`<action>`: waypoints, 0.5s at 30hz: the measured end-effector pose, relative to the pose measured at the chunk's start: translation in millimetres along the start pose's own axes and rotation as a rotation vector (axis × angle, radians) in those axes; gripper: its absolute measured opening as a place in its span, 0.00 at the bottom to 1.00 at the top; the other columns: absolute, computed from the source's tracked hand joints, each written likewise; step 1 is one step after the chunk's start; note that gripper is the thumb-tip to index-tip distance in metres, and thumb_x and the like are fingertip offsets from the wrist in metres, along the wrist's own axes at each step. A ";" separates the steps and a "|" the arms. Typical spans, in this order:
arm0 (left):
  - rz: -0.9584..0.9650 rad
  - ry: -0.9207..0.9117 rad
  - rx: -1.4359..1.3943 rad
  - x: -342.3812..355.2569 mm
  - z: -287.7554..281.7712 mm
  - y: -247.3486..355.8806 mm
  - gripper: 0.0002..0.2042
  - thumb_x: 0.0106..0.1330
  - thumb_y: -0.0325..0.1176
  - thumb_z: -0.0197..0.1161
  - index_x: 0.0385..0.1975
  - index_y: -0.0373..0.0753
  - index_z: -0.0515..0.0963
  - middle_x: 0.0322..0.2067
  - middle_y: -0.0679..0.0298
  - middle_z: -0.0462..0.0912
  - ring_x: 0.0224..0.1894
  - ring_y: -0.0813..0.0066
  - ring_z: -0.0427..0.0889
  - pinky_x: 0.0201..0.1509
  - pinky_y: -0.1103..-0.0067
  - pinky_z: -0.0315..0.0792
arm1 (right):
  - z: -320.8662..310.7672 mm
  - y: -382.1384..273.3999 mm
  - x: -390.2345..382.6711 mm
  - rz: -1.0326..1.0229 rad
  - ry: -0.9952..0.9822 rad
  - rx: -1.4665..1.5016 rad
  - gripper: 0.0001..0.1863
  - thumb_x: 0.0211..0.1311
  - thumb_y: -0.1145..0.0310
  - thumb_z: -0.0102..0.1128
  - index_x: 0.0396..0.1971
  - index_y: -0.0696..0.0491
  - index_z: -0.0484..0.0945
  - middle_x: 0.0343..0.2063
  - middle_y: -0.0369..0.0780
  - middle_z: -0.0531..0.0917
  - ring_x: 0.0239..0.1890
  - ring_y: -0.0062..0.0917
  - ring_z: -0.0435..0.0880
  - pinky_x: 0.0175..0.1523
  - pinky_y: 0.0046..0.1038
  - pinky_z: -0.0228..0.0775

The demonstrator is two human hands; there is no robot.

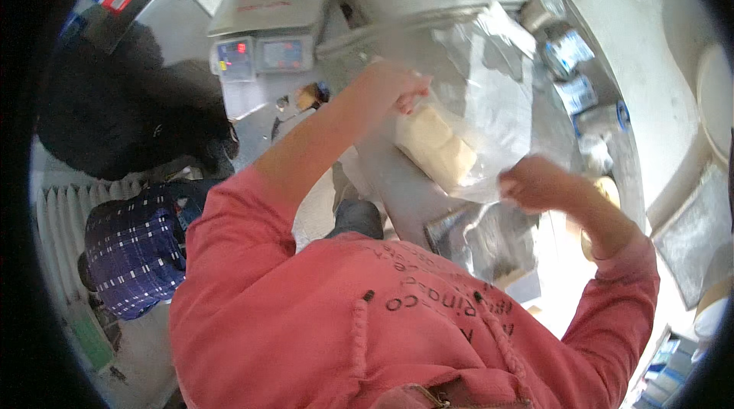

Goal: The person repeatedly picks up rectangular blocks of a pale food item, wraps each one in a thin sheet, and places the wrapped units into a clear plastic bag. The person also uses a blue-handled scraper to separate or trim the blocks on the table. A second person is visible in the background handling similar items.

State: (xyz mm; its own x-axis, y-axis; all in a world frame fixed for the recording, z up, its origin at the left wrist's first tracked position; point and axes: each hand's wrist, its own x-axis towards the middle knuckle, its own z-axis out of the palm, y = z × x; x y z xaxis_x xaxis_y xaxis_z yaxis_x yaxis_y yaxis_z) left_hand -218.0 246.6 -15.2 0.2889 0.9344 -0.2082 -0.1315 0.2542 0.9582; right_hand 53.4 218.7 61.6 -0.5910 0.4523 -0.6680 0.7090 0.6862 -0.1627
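My left hand [397, 86] grips the upper left edge of a clear plastic bag [489, 103]. My right hand [539, 182] is closed on the bag's lower right edge. Inside the bag lie pale cream blocks [436, 145], side by side. The bag hangs over a metal counter [397, 180], stretched between the two hands. My red sleeves fill the lower part of the view.
A digital weighing scale [271, 19] with a flat steel platform stands at the back left. Small packets and tins [569, 65] line the right side of the counter. A person in dark clothes and a checked garment [138, 248] is at the left. A flat grey tray [692, 233] sits at the far right.
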 end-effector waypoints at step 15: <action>0.463 0.797 0.375 -10.2 -359.9 149.9 0.13 0.62 0.38 0.57 0.38 0.36 0.76 0.27 0.69 0.74 0.32 0.80 0.72 0.42 0.81 0.67 | -284.7 -95.8 244.3 -0.205 0.915 -0.458 0.10 0.51 0.65 0.52 0.27 0.54 0.80 0.22 0.42 0.81 0.25 0.31 0.81 0.32 0.32 0.71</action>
State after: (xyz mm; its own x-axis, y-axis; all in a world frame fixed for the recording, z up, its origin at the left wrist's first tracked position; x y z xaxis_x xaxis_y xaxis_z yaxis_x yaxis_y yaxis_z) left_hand -581.9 364.9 60.0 -0.4547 0.8511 0.2625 0.2781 -0.1443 0.9497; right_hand -268.4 425.7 120.7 -0.8852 0.4301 0.1773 0.4609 0.8627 0.2081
